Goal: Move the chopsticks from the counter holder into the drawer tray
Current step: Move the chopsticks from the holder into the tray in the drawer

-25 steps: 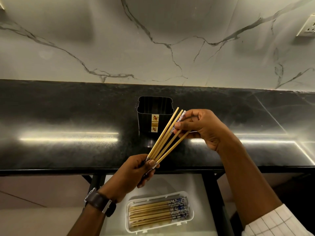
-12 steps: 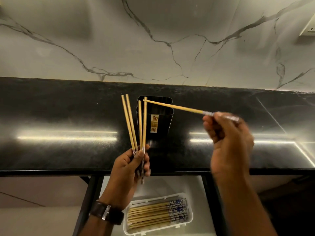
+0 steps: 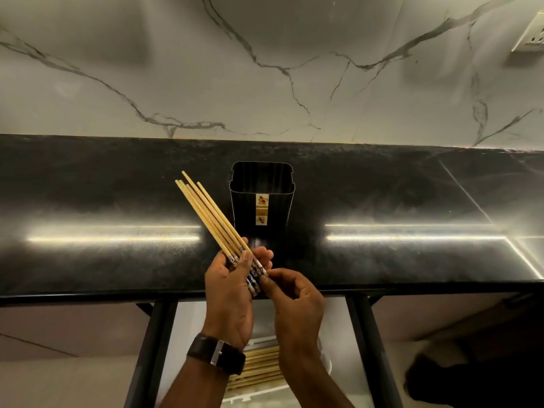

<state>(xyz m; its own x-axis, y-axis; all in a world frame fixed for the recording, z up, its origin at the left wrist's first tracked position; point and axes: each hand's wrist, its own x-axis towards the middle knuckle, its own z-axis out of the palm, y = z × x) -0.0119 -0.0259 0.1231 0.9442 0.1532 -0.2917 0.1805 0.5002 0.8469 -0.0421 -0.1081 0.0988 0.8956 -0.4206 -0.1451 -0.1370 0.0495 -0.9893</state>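
Head view, left to right: a glossy black stone counter (image 3: 88, 187) spans the frame, its front edge running just under both hands, with wide shiny surface on either side of the holder. Above it stands a white marble wall (image 3: 147, 69) with grey veins.

The left hand (image 3: 229, 290), a dark strap watch (image 3: 217, 353) on its wrist, grips a bundle of pale wooden chopsticks (image 3: 209, 216) by their blue-and-white patterned ends; the tips fan up and leftward over the counter.

Just right of them stands an upright black rectangular holder (image 3: 262, 201), its open top showing dark inner walls. Its narrow gold label (image 3: 262, 209) is too small to read.

The right hand (image 3: 294, 301) pinches the patterned ends.

Below the counter, a white plastic tray (image 3: 259, 392) holds more wooden sticks (image 3: 262, 369) lying side by side, partly hidden by the forearms.

A white wall socket (image 3: 530, 33) sits far right.
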